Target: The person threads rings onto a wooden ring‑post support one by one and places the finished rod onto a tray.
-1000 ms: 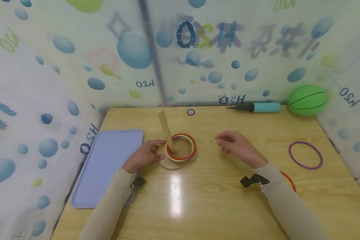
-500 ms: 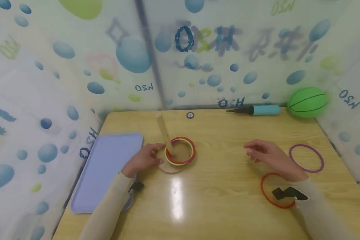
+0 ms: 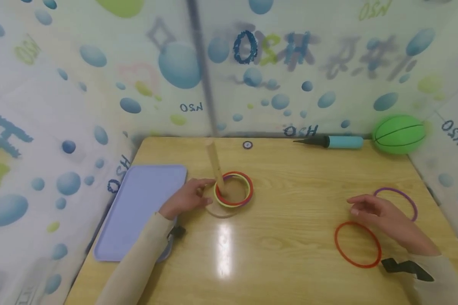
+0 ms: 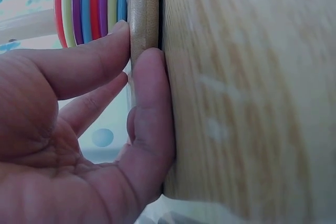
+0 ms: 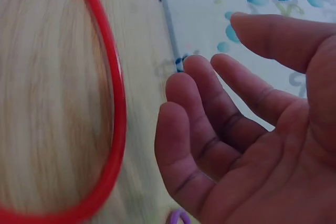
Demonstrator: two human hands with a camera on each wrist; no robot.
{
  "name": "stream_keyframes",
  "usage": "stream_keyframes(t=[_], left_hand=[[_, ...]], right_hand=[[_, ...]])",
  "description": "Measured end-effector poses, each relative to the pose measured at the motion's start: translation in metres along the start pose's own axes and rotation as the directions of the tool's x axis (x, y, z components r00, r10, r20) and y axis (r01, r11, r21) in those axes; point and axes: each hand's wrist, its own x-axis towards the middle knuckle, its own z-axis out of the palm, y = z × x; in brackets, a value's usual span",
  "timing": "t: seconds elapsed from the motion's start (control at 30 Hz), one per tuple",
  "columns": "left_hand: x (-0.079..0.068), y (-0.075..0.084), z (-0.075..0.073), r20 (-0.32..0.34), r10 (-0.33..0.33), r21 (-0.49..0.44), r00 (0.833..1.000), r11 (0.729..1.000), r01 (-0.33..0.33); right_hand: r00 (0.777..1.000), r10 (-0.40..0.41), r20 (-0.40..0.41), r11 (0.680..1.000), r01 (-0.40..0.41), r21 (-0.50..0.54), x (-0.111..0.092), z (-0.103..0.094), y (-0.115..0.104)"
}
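Pinching one round wooden base (image 3: 216,209) at its edge between thumb and fingers, the left hand (image 3: 185,198) sits beside eight stacked rings (image 3: 233,206) around one peg (image 3: 215,163). The right hand (image 3: 387,218), fingers loosely bent and parted, holds nothing near one loose red ring (image 3: 360,266) and one purple ring (image 3: 389,189). Farther out: one tray (image 3: 145,199), one pump (image 3: 345,142), one green ball (image 3: 398,134).

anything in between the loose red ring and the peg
Nothing visible blocks the way: bare tabletop lies between the red ring and the stacked rings around the wooden peg; the left hand is on its far side.
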Motion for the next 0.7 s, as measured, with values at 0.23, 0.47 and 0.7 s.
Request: stream_keyframes(t=[0.23,0.47,0.7], left_hand=[[0.002,-0.001,0.000,-0.005,-0.011,-0.008,1.000,1.000,0.011],[0.003,0.002,-0.002,0.016,-0.033,-0.047,0.999,0.998,0.034],[0.002,0.002,-0.001,0.027,-0.042,-0.044,0.999,0.998,0.043]], right_hand=[[0.997,-0.042,0.064,0.998,0.045,-0.043,-0.007,-0.002,0.015],[0.978,-0.195,0.075,0.970,0.204,-0.135,-0.008,0.004,0.023],[0.954,-0.293,0.065,0.931,0.301,-0.209,-0.005,0.009,0.026]])
